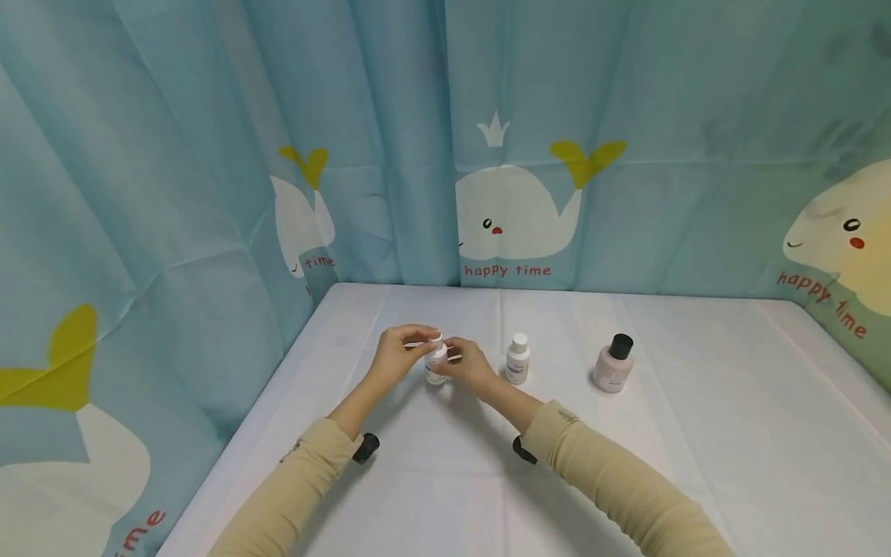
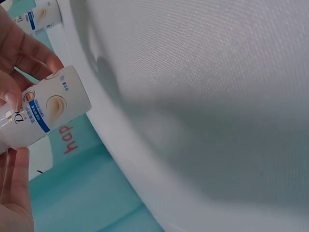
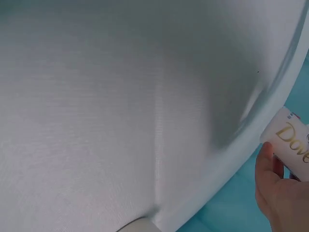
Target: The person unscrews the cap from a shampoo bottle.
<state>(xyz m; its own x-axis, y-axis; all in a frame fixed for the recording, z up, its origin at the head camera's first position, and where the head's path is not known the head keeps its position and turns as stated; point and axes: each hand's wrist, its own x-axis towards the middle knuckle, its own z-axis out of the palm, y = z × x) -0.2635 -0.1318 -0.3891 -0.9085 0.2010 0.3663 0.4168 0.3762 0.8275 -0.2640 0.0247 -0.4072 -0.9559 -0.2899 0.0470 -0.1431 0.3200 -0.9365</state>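
Observation:
A small white Dove bottle (image 1: 435, 362) is held between both hands just above the white table (image 1: 696, 433). My left hand (image 1: 400, 353) pinches its white cap at the top. My right hand (image 1: 469, 365) grips the bottle's body from the right side. In the left wrist view the bottle (image 2: 46, 112) shows its blue and gold label, with fingers (image 2: 24, 50) curled on it. The right wrist view catches only the bottle's end (image 3: 288, 141) by a thumb (image 3: 265, 162).
A second white bottle (image 1: 517, 359) stands upright just right of my hands. A pink bottle with a black cap (image 1: 613, 363) stands further right. Whale-print curtains (image 1: 501, 155) close in the table at the back and both sides.

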